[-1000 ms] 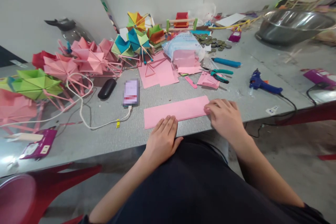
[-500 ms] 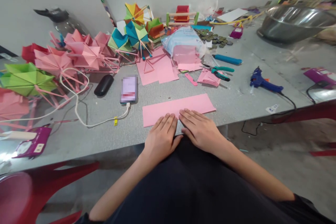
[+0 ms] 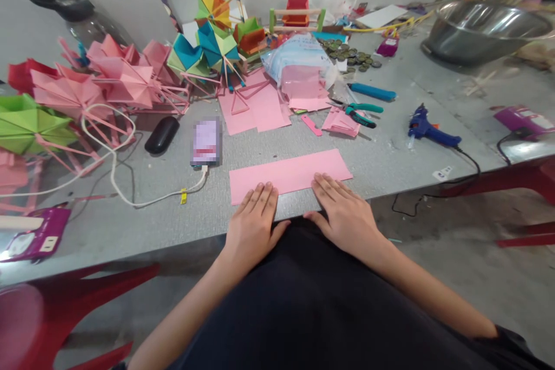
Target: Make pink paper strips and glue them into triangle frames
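Observation:
A long pink paper strip (image 3: pixel 290 173) lies flat near the table's front edge. My left hand (image 3: pixel 254 219) rests palm down with its fingertips on the strip's lower edge, left of the middle. On the right part of that same edge lie the fingertips of my right hand (image 3: pixel 342 211). Both hands are open with fingers stretched out, thumbs pointing inward, and neither grips anything. Behind the strip are a pink cutter (image 3: pixel 311 125), folded pink papers (image 3: pixel 340 122) and teal-handled pliers (image 3: pixel 364 107) lying over them.
A phone (image 3: pixel 206 141) on a white cable and a black case (image 3: pixel 162 134) are to the left. Folded paper models (image 3: pixel 125 78) fill the back left. A blue glue gun (image 3: pixel 431 129) lies right, before a metal bowl (image 3: pixel 485 32). Larger pink sheets (image 3: pixel 251 110) lie behind.
My hands have slid apart along the strip's lower edge, the left one leftward and the right one rightward. The whole view has shifted slightly.

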The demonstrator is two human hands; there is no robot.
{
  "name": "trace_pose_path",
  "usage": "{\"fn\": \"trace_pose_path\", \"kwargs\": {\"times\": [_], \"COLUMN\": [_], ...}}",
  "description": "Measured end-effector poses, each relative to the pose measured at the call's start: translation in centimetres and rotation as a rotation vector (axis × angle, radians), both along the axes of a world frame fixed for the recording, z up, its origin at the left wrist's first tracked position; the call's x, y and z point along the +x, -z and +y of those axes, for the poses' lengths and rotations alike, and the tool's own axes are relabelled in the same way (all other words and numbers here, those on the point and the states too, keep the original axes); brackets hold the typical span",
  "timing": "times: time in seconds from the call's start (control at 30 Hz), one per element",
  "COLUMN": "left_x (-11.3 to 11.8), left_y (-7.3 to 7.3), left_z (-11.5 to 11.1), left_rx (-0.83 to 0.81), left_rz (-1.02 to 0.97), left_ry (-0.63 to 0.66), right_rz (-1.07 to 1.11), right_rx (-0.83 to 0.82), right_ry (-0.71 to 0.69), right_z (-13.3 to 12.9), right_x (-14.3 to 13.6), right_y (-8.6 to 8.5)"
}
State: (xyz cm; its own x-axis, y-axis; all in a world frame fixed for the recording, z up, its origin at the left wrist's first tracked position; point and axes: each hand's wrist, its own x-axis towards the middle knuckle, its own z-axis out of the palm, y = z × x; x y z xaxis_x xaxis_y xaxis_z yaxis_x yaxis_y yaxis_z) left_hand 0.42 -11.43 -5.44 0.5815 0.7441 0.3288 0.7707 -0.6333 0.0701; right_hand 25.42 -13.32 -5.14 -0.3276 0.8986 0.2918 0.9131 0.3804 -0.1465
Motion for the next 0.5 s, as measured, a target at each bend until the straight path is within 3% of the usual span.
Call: {"fn": "trace_pose_path", "kwargs": {"times": [0.23,0.5], "left_x": [-2.5,-3.7], "left_y": [0.3,0.7], "left_z": [-0.7,-1.0], "left_rx": [0.023,0.099], "left_rz": [-0.023,0.008], "left_ry": [-0.083,-0.115], "right_rz": [-0.036,-0.049], "right_rx": [-0.010,0.054], "right_ry": [0.195,0.202], "right_z": [-1.2,-0.9], "right_x": [2.1,1.8], "right_y": [-0.1,-0.7]}}
